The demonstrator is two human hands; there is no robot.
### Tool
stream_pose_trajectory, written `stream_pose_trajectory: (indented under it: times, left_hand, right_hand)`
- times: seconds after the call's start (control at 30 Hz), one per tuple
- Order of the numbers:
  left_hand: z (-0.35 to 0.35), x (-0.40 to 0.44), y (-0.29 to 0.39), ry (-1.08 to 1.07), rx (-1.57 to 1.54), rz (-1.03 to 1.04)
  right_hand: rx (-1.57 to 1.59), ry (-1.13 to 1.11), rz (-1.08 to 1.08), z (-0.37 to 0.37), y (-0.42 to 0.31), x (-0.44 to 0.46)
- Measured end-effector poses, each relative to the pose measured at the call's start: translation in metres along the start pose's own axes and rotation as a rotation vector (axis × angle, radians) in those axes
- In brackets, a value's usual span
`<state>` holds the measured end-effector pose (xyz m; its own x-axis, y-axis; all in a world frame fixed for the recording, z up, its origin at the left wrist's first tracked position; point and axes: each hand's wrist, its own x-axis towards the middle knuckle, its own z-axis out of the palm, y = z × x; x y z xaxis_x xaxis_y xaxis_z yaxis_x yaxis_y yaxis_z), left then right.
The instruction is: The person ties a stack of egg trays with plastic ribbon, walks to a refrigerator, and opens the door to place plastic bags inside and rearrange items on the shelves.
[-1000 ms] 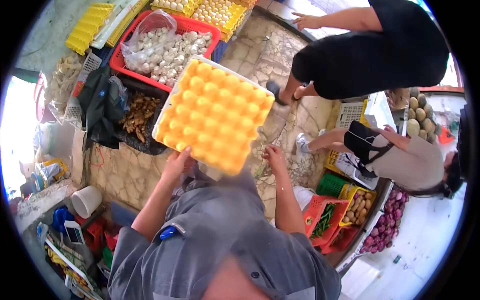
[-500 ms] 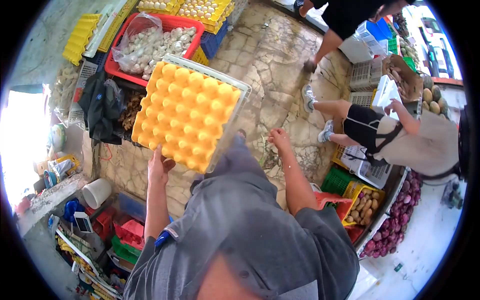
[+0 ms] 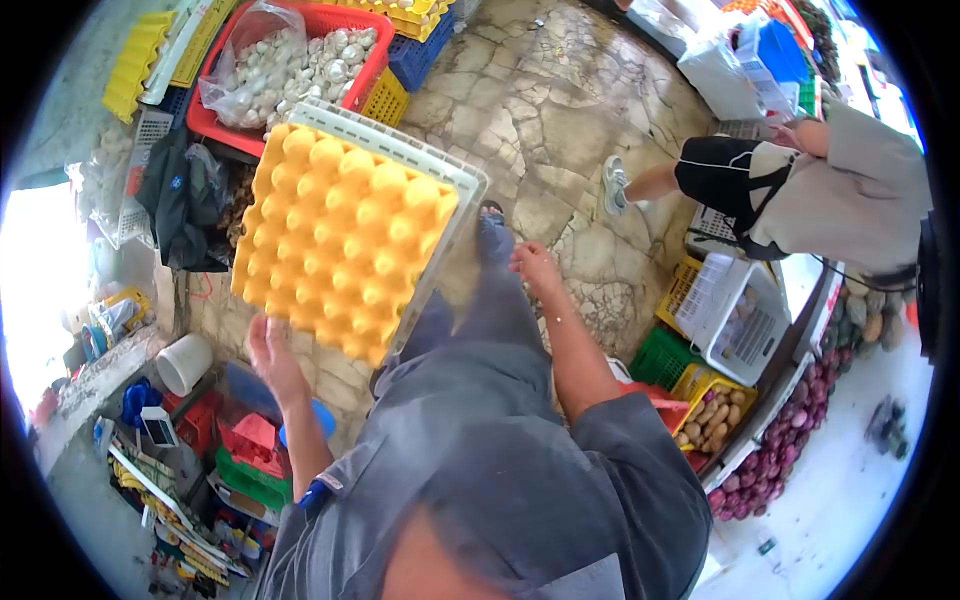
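Looks out from up on the head, forward and steeply down. Sits very near the grey shirt (image 3: 460, 430), big at the bottom, and farther from the stone floor (image 3: 530, 110). Catches the left hand (image 3: 276, 358) and right hand (image 3: 538, 270) in between. Sees wide and round, going black in the corners.

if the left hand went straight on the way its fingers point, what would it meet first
Probably the near edge of the orange bumpy tray, just ahead of the left hand, though depth is unclear and it might pass underneath.
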<state>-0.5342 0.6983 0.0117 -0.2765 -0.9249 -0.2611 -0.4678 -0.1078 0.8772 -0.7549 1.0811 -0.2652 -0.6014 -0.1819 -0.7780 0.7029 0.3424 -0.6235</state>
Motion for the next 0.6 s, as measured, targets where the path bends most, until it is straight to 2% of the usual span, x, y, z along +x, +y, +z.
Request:
stream_pose_trajectory:
  times: [0.07, 0.17, 0.23, 0.33, 0.43, 0.6]
  left_hand:
    - [0.027, -0.009, 0.046, 0.069, -0.006, 0.159]
    - [0.086, -0.014, 0.095, 0.027, 0.642, 0.439]
    - [0.123, -0.009, 0.095, -0.070, 0.728, 0.455]
    - [0.153, -0.003, 0.085, -0.104, 1.041, 0.430]
    - [0.160, 0.000, 0.081, -0.073, 1.127, 0.443]
    - [0.166, 0.004, 0.081, -0.092, 1.143, 0.428]
  right_hand:
    - [-0.049, -0.025, 0.041, 0.004, -0.010, 0.038]
    - [-0.059, -0.030, 0.162, 0.014, -0.038, 0.068]
    - [-0.111, -0.046, 0.198, 0.011, -0.038, 0.111]
    - [-0.278, -0.113, 0.073, 0.010, -0.037, 0.184]
    - [-0.151, -0.100, -0.028, 0.038, -0.070, 0.217]
    - [-0.597, -0.217, -0.095, 0.082, -0.107, 0.241]
